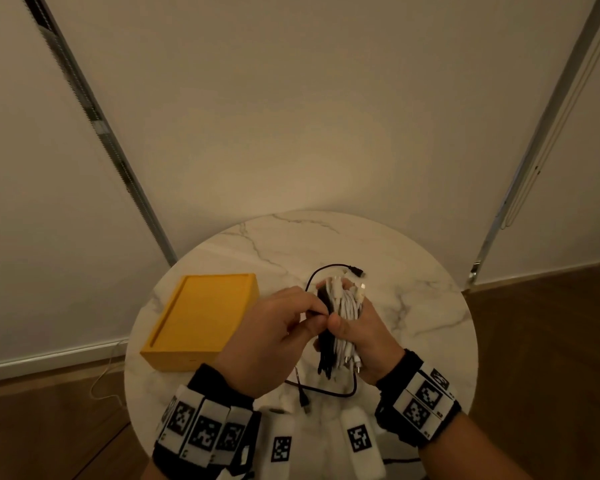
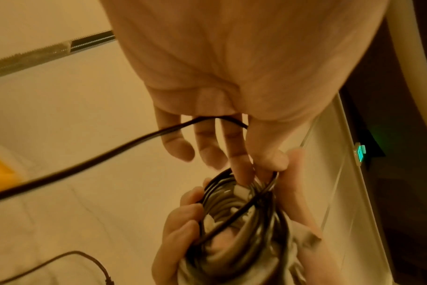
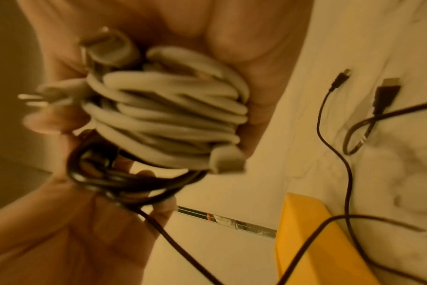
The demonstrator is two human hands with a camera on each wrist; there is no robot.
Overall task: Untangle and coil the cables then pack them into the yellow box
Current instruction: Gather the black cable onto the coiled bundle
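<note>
- The yellow box (image 1: 201,320) sits on the left of the round marble table (image 1: 430,306), top face up. It looks unopened, though I can't tell for sure, and nothing is packed in it yet.
- The left hand (image 1: 274,337) is just right of the box, with thumb and forefinger pinching a black cable (image 2: 85,162) where it meets the bundle. The other fingers hang loosely curled.
- The right hand (image 1: 368,341) is wrapped around the cable bundle (image 1: 340,320) — white coils with black loops beside them — and held above the table's middle.
- Loose black cable (image 1: 326,393) trails on the marble below the hands. A plug end (image 1: 357,271) lies beyond them.
- My read is that the black lead is being wound on. To do it well, keep the right-hand grip firm so finished coils don't spring, feed the slack with the left hand in even loops, and lift the trailing end clear of the other strand — a snag there would drag it along.
</note>
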